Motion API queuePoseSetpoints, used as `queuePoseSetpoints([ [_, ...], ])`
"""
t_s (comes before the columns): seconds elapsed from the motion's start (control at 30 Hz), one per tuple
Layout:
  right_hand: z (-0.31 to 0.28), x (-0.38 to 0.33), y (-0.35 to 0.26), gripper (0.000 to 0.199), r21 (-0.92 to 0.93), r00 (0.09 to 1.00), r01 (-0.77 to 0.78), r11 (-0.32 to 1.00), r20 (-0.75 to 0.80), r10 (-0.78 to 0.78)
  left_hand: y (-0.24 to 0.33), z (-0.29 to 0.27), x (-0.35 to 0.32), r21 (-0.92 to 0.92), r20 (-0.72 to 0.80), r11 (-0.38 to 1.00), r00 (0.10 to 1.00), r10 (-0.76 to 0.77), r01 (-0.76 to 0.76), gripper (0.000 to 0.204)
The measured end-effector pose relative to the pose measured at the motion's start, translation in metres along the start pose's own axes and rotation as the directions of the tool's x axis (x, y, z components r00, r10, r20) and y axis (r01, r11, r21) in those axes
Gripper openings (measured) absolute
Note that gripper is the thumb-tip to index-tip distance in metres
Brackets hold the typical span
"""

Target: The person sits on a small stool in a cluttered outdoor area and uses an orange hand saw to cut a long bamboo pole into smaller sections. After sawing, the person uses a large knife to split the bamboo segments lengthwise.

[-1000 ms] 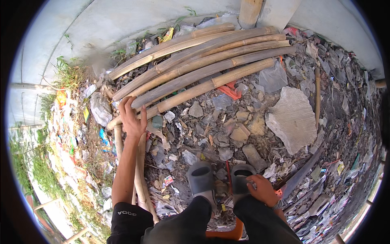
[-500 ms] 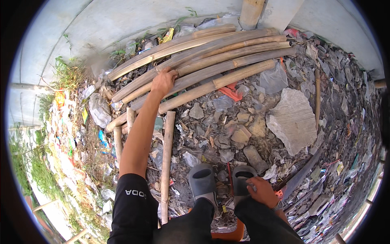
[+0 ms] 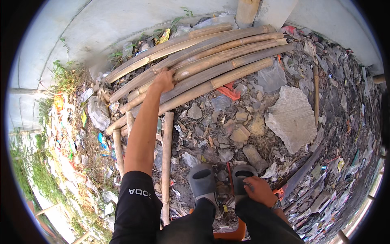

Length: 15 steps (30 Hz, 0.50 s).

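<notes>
Fingers of the left hand are curled down over a bamboo pole in the stack, gripping it near its lower end, arm stretched out long from the lower edge of the view. That pole sits in the middle of a bundle of long tan bamboo poles, lying side by side and slanting up from left to right across rubble-strewn ground, close to a pale concrete wall. Down below, the right hand rests flat on the person's knee, fingers loosely spread, clutching nothing, just beside a grey slipper; the other grey slipper sits to its left. Between the outstretched arm and the feet lies a short bamboo piece, pointing roughly toward the stack, with two shorter stubs off to the left of the arm. A big flat grey stone slab lies to the right of the feet, well apart from the poles. A scrap of red plastic peeks out just under the lowest pole. Weeds and bright litter crowd the left edge.
</notes>
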State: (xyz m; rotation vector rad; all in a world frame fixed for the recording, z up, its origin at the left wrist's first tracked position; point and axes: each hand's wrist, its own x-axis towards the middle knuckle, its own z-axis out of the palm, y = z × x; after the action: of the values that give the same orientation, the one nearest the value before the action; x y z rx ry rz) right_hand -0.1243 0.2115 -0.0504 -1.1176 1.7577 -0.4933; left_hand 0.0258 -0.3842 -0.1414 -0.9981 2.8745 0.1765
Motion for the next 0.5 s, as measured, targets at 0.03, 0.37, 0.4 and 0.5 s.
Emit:
queuePoseSetpoints([
  [0.03,0.001,-0.001,0.003,0.025,0.004,1.0,0.006,1.0,-0.005,-0.006,-0.004,0.001,-0.005,-0.018,-0.031,0.999,0.999,-0.038,0.038,0.057],
  [0.37,-0.017,-0.011,0.01,0.026,0.005,0.992,-0.126,0.992,-0.02,0.126,0.023,-0.044,-0.032,-0.08,-0.405,0.971,0.883,-0.237,0.224,0.038],
  [0.4,-0.016,-0.01,0.009,0.026,0.013,0.992,-0.124,0.992,-0.022,0.124,0.024,-0.044,-0.033,-0.085,-0.397,0.97,0.885,-0.244,0.23,0.04],
  [0.5,-0.01,-0.007,0.007,0.026,0.018,0.994,-0.11,0.994,-0.022,0.11,0.022,-0.046,-0.039,-0.277,-0.265,0.934,0.917,-0.298,0.223,0.045],
])
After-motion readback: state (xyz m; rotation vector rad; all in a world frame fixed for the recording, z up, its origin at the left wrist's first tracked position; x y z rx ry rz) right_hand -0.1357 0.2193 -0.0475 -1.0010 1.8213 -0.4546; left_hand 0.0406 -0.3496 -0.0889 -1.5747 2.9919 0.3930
